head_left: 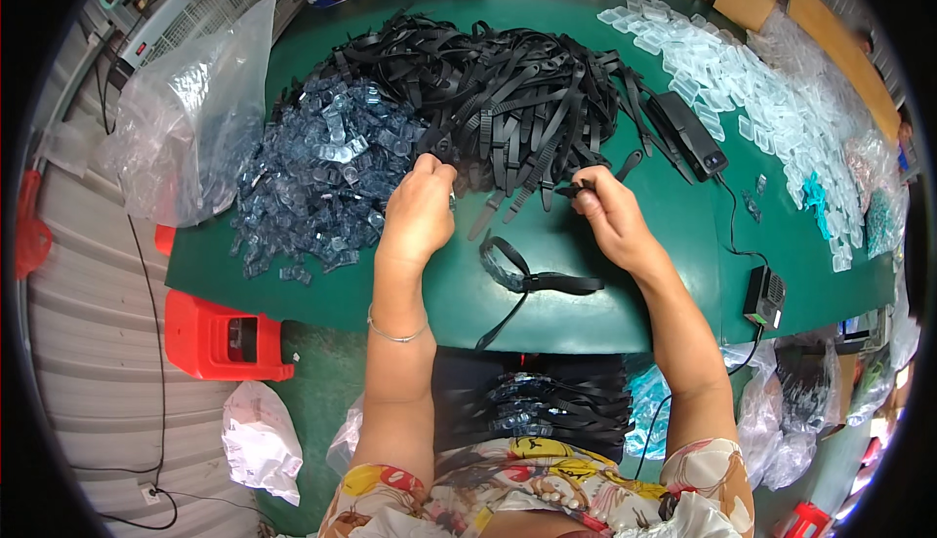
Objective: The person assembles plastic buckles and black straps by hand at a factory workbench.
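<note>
My left hand (422, 208) is closed at the near edge of the heaps, its fingertips turned toward the black straps; what it pinches is hidden. To its left lies a big pile of see-through blue plastic pieces (327, 172). Farther off, a heap of black rubbery straps (508, 89) with ridged ends spreads across the table. My right hand (610, 214) pinches a short black strap end (578, 188) between thumb and fingers, just off the heap's near right side. Between my forearms, a looped black strap with a clear blue piece (527, 279) rests on the table.
The green table (673, 289) curves toward me. On the right are many clear plastic pieces (722, 65), a black corded device (688, 133) and a black power adapter (764, 296). A plastic bag (200, 119) stands left. Several strap assemblies (547, 406) lie on my lap.
</note>
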A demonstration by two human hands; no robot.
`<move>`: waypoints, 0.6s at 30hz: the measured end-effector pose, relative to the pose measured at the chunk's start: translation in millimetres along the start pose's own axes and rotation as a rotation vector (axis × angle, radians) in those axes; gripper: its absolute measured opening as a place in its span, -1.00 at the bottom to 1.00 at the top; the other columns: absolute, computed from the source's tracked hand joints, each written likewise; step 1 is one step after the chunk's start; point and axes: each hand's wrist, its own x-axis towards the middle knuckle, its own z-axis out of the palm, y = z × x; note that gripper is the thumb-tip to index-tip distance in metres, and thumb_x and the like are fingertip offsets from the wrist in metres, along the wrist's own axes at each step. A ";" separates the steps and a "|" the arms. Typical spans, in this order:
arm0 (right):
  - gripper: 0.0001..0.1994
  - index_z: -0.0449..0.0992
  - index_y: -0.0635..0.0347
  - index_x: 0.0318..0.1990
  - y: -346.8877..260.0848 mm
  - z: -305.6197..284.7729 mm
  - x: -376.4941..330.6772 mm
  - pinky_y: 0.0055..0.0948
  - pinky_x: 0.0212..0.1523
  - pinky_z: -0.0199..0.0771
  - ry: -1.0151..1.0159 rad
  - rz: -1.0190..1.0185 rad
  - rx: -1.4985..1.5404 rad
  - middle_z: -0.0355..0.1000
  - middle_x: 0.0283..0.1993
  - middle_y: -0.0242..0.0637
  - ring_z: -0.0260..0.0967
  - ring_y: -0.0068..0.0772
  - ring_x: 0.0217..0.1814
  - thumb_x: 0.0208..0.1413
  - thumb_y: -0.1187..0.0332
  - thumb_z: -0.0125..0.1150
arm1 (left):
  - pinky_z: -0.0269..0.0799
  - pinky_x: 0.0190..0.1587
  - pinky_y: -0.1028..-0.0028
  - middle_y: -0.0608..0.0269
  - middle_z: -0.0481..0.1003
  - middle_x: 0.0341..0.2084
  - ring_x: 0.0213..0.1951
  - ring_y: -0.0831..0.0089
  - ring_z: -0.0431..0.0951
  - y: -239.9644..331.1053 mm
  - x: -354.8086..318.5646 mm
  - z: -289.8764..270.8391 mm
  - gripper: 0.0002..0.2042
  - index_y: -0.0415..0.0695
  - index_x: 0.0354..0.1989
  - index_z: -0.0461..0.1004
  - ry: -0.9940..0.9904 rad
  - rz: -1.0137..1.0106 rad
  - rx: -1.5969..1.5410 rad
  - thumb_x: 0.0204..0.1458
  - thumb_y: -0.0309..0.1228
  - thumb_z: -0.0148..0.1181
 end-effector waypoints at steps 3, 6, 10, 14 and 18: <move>-0.89 0.28 0.26 -0.27 -0.9 -7.4 -1.2 -0.62 -0.39 0.14 0.047 0.148 0.311 0.17 -0.48 -0.44 0.07 -0.62 -0.45 0.13 0.41 -0.09 | 0.36 -0.18 0.27 0.04 0.37 -0.30 -0.24 0.07 0.42 0.0 2.6 -1.0 -0.69 -0.27 -0.29 0.41 -0.035 0.007 -0.098 -0.31 -0.74 -0.03; -0.89 0.28 0.24 -0.28 -6.0 -13.3 0.1 -0.64 -0.40 0.13 0.071 0.235 0.512 0.17 -0.47 -0.49 0.08 -0.66 -0.43 0.12 0.39 -0.05 | 0.36 -0.19 0.27 0.04 0.36 -0.31 -0.27 0.07 0.42 -1.6 3.9 3.1 -0.72 -0.27 -0.33 0.41 -0.031 0.005 -0.090 -0.31 -0.73 -0.01; -0.84 0.32 0.25 -0.22 -12.1 -12.8 3.0 -0.67 -0.37 0.17 0.013 0.212 0.578 0.20 -0.45 -0.49 0.13 -0.69 -0.42 0.10 0.37 0.01 | 0.35 -0.21 0.27 0.09 0.37 -0.36 -0.29 0.11 0.42 1.8 4.7 0.4 -0.78 -0.25 -0.41 0.40 -0.031 -0.044 0.012 -0.33 -0.67 0.15; -0.82 0.33 0.28 -0.16 -13.1 -10.3 1.5 -0.63 -0.34 0.28 -0.076 0.285 0.675 0.32 -0.42 -0.39 0.26 -0.63 -0.39 0.10 0.41 0.02 | 0.32 -0.26 0.24 0.09 0.36 -0.43 -0.30 0.14 0.42 3.2 2.8 -2.4 -0.79 -0.21 -0.44 0.39 0.033 0.091 0.070 -0.34 -0.57 0.22; -0.81 0.32 0.28 -0.13 -19.9 -15.1 1.6 -0.57 -0.32 0.34 -0.106 0.333 0.775 0.37 -0.38 -0.32 0.30 -0.58 -0.39 0.11 0.43 -0.01 | 0.31 -0.27 0.34 0.17 0.39 -0.50 -0.34 0.20 0.37 10.4 3.9 -6.7 -0.76 -0.19 -0.47 0.40 0.074 0.163 -0.080 -0.38 -0.50 0.31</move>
